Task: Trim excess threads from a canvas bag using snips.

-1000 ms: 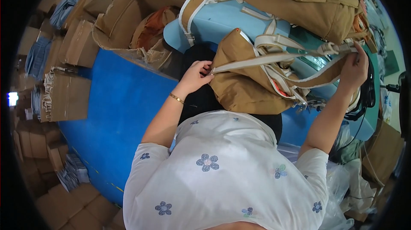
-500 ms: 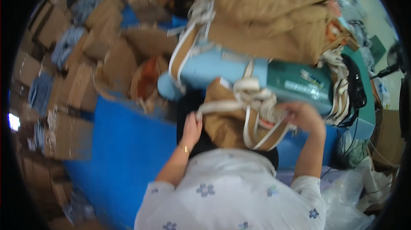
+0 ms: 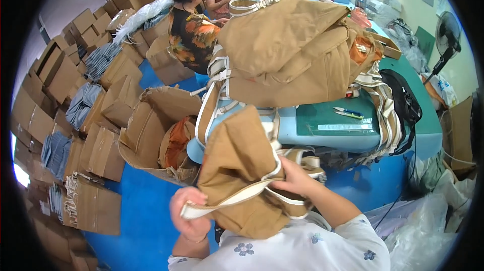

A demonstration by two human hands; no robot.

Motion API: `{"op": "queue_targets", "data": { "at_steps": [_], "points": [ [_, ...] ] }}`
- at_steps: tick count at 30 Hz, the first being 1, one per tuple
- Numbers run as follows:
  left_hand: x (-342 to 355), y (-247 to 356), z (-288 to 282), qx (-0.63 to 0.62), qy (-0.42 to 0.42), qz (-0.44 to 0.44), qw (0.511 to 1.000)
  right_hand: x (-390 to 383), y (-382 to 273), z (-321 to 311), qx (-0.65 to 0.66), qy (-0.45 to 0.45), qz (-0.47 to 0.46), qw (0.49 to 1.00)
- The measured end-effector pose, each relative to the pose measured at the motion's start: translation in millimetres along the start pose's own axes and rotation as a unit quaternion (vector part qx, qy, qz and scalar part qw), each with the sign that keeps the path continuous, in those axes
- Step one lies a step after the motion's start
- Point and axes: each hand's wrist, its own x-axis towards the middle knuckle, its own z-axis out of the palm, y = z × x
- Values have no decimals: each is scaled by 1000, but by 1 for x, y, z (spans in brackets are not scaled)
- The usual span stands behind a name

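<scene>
Cardboard boxes (image 3: 96,145): stacked along the left on the blue floor (image 3: 146,215), several with flaps open; one large open box (image 3: 161,134) just left of the tabletop with orange cloth inside.
Left hand (image 3: 190,214): low in view, fingers closed around the end of a cream webbing strap (image 3: 232,200), pulling it out to the left.
Tan canvas bag (image 3: 242,170): held up in front of the chest, between both hands, just off the near edge of the tabletop, not resting on it.
Handling: judged soft and floppy, light, folds under its own weight; no stiff frame visible; cloth grippy rather than slippery; not fragile. Best held by the strap and a bunched edge, as now.
Long axis: runs from upper left to lower right, top end tilted toward the tabletop, lower end sagging toward the body.
Right hand (image 3: 295,180): clamped on the bag's right side, thumb and fingers pinching cloth and strap loops together.
Bag pile (image 3: 292,49): same tan canvas, heaped high on the light blue tabletop (image 3: 322,134).
Scissors (image 3: 348,113): lying flat on a green mat beside the pile.
Standing fan (image 3: 446,39): far right.
</scene>
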Motion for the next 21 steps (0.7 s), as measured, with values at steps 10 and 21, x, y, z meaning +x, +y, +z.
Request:
{"op": "queue_targets", "data": {
  "at_steps": [10, 21],
  "points": [
    [17, -24, 62, 130, -339, -205, 909, 20, 80, 53, -104, -38, 66, 992],
    [-19, -77, 72, -214, -279, -552, 756, -18, 60, -167, -465, 408, 32, 785]
  ]
}}
